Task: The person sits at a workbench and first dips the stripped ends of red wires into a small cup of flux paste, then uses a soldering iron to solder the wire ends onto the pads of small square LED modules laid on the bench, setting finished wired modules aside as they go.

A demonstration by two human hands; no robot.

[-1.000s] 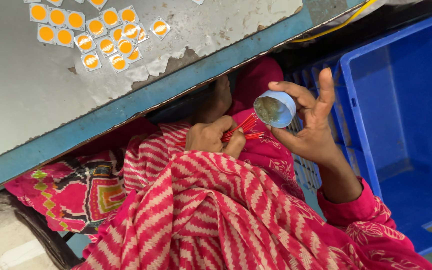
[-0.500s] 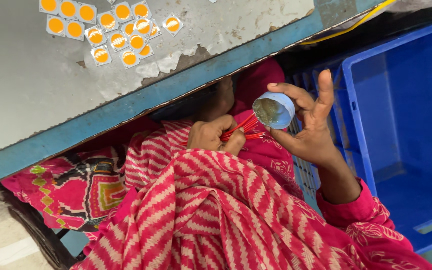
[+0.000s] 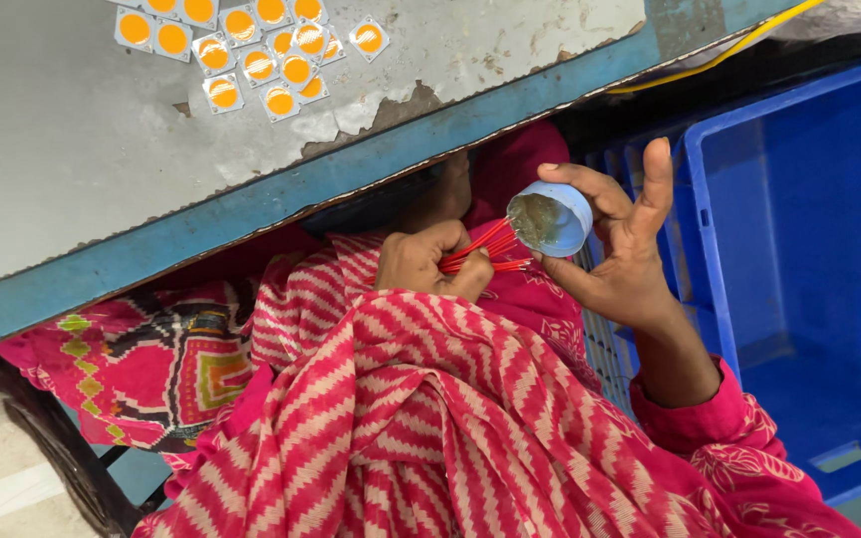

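Right hand (image 3: 622, 261) is pinching the small light-blue round plastic tub (image 3: 551, 218) by its rim, light but slippery, while the left hand (image 3: 429, 261), fisted tight, is poking thin bendy red wires (image 3: 482, 251) into it.

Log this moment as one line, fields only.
left hand: grips bunch of red wires | right hand: holds small blue cup | wire tips: at cup mouth | nearby: blue crate, orange-centred squares on table

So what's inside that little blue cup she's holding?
The small blue cup holds a greyish-green paste coating its inside. Red wire ends reach its rim. How deep the paste goes is hidden.
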